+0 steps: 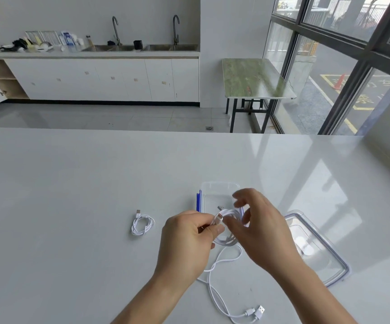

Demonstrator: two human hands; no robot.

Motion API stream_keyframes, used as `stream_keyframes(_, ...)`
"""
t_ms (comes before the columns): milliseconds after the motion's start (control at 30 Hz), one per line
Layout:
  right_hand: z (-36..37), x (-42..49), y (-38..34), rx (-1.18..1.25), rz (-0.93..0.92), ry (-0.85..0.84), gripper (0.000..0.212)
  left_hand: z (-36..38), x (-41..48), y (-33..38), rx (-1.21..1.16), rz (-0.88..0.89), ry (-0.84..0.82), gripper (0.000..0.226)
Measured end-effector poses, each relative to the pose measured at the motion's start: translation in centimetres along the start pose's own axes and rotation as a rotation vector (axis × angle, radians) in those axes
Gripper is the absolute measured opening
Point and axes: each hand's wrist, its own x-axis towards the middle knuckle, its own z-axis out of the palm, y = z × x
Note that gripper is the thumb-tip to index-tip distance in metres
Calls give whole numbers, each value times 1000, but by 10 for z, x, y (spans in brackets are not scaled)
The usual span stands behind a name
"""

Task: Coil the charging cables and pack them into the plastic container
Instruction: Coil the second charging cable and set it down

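Note:
My left hand pinches a white charging cable near its plug, holding several loops just in front of the clear plastic container with blue clips. My right hand hovers over the loops with its fingers curled around the cable strand. The rest of this cable trails down over the table toward me. Its loose end lies beside another cable's plugs near the front edge. A separate coiled white cable lies on the table to the left.
The container's clear lid with a blue rim lies flat to the right of my hands. The white table stretches far to the left and back. Beyond it are a floor, sinks and a small green table.

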Motion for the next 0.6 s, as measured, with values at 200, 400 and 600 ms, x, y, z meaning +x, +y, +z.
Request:
stream_keyframes(200, 7, 7, 0, 724, 348, -302, 31, -5, 2, -1, -98, -123, -100, 13)
stream_keyframes(400, 2, 9, 12, 1466, 631, -355, 29, -11, 7, -7, -195, -233, -101, 8)
stream_keyframes(600, 4, 12, 24, 1423, 587, 266, 22, -10, 5, -10, -200, -254, -129, 9)
